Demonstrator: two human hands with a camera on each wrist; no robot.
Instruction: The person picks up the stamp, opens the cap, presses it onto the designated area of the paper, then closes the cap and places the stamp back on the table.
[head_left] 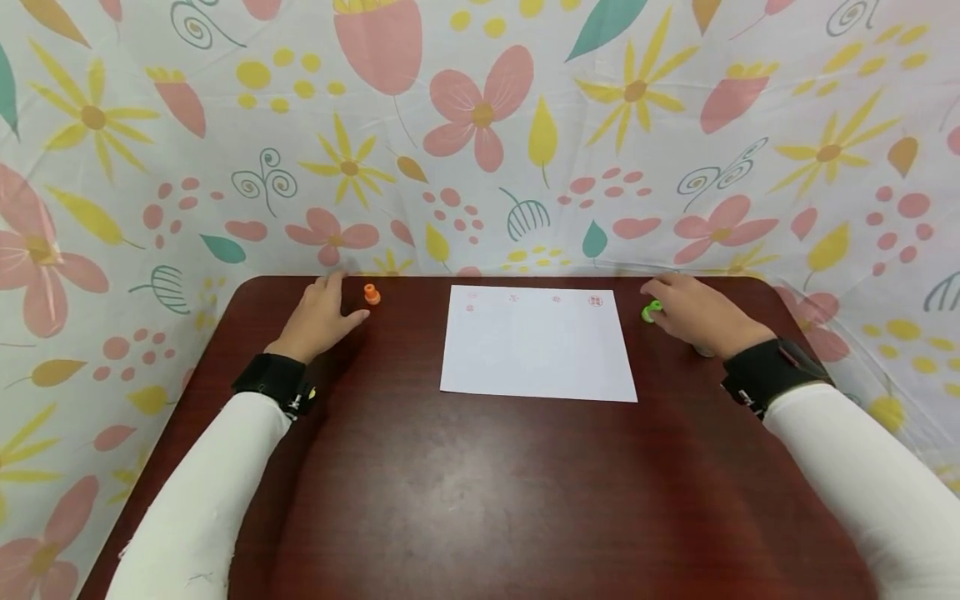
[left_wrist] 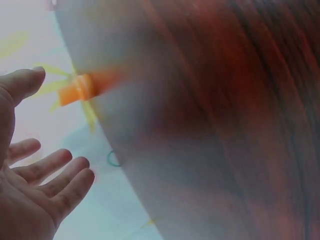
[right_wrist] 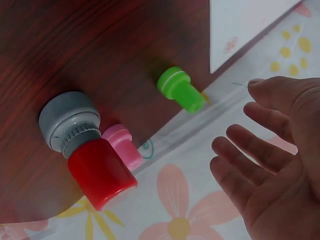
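Left of the paper (head_left: pixel 540 354), the left hand (head_left: pixel 317 318) was beside the orange stamp (head_left: pixel 372 295); right of it, the right hand (head_left: pixel 697 312) was near the green stamp (right_wrist: pixel 175 85) — fingers relaxed, both gripping nothing. These 2 stamps looked light, stiff — best pinched by their narrow stems (right_wrist: pixel 190 98).

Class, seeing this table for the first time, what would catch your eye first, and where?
The flowered backdrop behind the dark table leaps out first, then the white sheet near the table's far edge. A small orange stamp stands beside the left hand; near the right hand are a green stamp and a larger red-and-grey stamp.
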